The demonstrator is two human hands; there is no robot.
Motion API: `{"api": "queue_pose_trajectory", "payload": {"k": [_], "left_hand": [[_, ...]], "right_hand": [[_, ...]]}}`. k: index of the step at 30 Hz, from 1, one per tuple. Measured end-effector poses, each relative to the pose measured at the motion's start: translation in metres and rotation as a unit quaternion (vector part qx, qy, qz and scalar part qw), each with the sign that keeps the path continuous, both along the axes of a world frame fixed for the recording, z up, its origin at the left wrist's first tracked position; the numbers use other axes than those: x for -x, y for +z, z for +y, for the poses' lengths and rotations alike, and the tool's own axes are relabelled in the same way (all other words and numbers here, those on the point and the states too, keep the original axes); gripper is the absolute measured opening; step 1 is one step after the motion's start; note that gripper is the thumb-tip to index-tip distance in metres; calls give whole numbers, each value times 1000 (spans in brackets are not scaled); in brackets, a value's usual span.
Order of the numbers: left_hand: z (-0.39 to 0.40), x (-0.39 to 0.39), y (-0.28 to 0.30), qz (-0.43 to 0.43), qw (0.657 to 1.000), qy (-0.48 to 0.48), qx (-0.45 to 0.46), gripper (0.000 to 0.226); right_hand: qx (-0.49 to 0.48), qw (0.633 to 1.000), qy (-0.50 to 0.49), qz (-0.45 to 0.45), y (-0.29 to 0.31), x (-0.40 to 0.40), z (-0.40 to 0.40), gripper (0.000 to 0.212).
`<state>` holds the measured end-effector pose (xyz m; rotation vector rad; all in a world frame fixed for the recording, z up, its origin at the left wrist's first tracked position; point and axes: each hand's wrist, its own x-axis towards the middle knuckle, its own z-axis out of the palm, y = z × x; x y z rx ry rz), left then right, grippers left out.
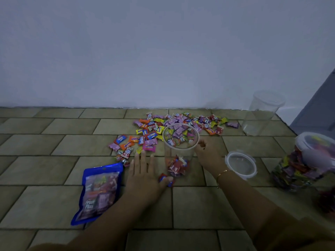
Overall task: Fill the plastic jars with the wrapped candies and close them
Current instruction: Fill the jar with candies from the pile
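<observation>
Tiled floor (54,205) carried a candy pile (177,124) by the wall. Open clear jar (180,151), few candies inside, stood between hands. Left hand (145,176) lay flat, fingers spread; right hand (208,153) curled at the jar's rim. Loose lid (241,164) lay just right.

Tiled floor (54,142) strewn with sweets and jars.

A spread of wrapped candies (174,124) lies near the floor's far edge by the wall, around an open jar (180,151) with a few candies inside. At the right edge stand an empty jar (261,115) and a filled, lidded jar (304,163); a loose lid (241,164) lies between. A blue candy bag (98,192) lies left, the left hand (145,176) flat beside it.
</observation>
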<state>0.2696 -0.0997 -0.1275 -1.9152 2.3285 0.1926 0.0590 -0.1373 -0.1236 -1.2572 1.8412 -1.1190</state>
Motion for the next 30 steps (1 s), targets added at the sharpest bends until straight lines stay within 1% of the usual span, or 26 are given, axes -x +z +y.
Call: {"api": "queue_pose_trajectory", "payload": {"k": [3, 5, 6, 8, 10, 13, 14, 17, 18, 23, 25, 26, 28, 30], "left_hand": [[-15, 0, -1, -8, 1000, 20, 6, 88], [-26, 1, 0, 2, 1000, 29, 11, 80], [-30, 2, 0, 10, 999, 32, 14, 78], [-40, 5, 0, 24, 999, 33, 22, 76], [-52, 9, -1, 34, 998, 28, 32, 74], [-71, 12, -6, 51, 998, 14, 36, 70], [-75, 13, -7, 57, 998, 5, 34, 70], [-90, 18, -12, 65, 997, -27, 28, 74], [-93, 20, -13, 64, 997, -39, 28, 75], [-108, 23, -16, 51, 995, -73, 41, 70], [-113, 25, -16, 51, 994, -89, 41, 74], [-115, 25, -16, 55, 993, -97, 43, 80], [-117, 27, -17, 56, 991, -113, 48, 87], [-116, 25, -19, 72, 989, -120, 58, 82]], "right_hand": [[-14, 998, 15, 51, -10, 3, -13, 45], [-17, 992, 40, 116, -18, 6, -20, 46], [-11, 989, 49, 137, -21, 7, -22, 51], [2, 984, 58, 166, -27, 8, -30, 61], [5, 975, 80, 206, -37, 11, -42, 61], [11, 964, 123, 236, -35, 9, -54, 67], [14, 959, 135, 249, -33, 6, -53, 71], [31, 946, 150, 286, -29, -1, -60, 97], [42, 942, 151, 296, -31, -1, -64, 100], [44, 923, 153, 349, -35, -1, -76, 101], [53, 907, 174, 379, -33, -2, -77, 98], [54, 899, 193, 389, -33, -2, -77, 96], [42, 901, 209, 377, -33, -3, -74, 85], [38, 918, 201, 339, -34, -4, -72, 70]]}}
